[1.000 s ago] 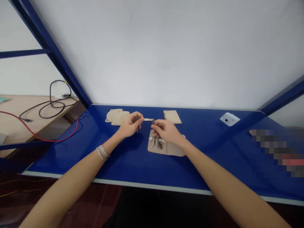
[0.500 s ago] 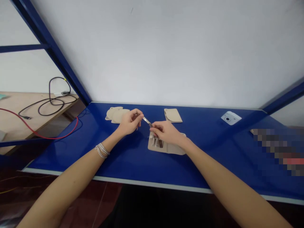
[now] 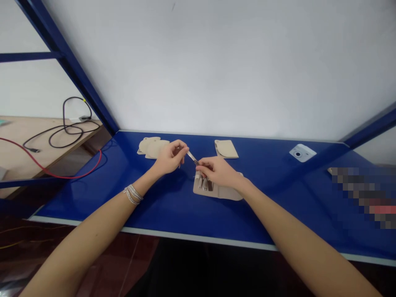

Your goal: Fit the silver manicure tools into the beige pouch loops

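Note:
A slim silver nail clipper is held slantwise between my two hands. Its upper left end is pinched by the thumb and fingers of my left hand. At the lower right end, the fingertips of my right hand close on it and partly hide it. Beneath my right hand, a beige manicure case lies unfolded on the blue table. Several small metal tools sit in its left half; my right hand and wrist cover part of the case.
Beige folded cases lie overlapping behind my left hand. Another folded beige case is at the back middle. A white camera stands at the back right. A red cable loops over the left edge; a black cable lies on a wooden table.
Both hands keep nearly the same grip on the nail clipper, which shows a slightly duller face. The whole view has shifted a little; nothing on the table has moved.

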The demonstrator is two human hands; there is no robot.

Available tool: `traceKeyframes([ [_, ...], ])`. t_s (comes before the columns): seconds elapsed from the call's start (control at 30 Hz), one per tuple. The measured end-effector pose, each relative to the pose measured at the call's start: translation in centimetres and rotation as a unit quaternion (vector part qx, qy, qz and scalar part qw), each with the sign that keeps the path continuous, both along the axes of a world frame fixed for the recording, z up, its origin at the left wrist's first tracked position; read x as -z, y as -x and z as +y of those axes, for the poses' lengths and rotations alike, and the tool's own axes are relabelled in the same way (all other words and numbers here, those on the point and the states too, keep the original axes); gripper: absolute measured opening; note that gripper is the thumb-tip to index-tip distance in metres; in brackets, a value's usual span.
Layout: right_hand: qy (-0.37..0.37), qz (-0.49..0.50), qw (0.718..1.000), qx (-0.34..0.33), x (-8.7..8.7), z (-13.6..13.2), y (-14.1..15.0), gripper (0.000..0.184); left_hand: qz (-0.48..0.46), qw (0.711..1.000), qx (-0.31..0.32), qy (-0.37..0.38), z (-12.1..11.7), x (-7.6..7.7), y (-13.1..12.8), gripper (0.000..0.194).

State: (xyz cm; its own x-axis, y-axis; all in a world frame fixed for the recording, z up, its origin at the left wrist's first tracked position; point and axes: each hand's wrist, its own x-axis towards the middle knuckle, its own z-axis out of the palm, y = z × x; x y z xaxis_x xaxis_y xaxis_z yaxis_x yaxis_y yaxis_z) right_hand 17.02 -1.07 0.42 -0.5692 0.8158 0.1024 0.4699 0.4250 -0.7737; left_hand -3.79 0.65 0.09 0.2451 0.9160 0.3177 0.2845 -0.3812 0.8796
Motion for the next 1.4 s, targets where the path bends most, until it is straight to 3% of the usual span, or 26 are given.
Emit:
traceKeyframes([
  [0.2,-0.002,0.027,1.0,0.011,0.2,0.0,0.3,0.029,-0.018,1.0,-0.009,0.019,-0.1,-0.4,-0.2,0.029],
  [0.37,-0.018,0.069,0.996,0.061,0.3,0.1,0.5,0.026,-0.051,0.997,-0.025,0.045,0.0,-0.5,-0.4,0.036],
  [0.63,-0.03,0.182,0.975,0.121,0.8,0.1,0.6,0.026,0.031,0.999,-0.016,0.006,0.0,-0.2,-0.1,0.03],
  [0.97,-0.012,0.134,0.989,0.056,0.3,-0.4,1.0,0.025,0.143,0.98,0.115,-0.079,-0.7,-0.4,0.1,0.063],
  [1.4,-0.006,0.099,0.993,0.067,0.4,-0.3,1.1,0.026,0.188,0.965,0.09,-0.161,0.0,0.2,0.5,0.058],
])
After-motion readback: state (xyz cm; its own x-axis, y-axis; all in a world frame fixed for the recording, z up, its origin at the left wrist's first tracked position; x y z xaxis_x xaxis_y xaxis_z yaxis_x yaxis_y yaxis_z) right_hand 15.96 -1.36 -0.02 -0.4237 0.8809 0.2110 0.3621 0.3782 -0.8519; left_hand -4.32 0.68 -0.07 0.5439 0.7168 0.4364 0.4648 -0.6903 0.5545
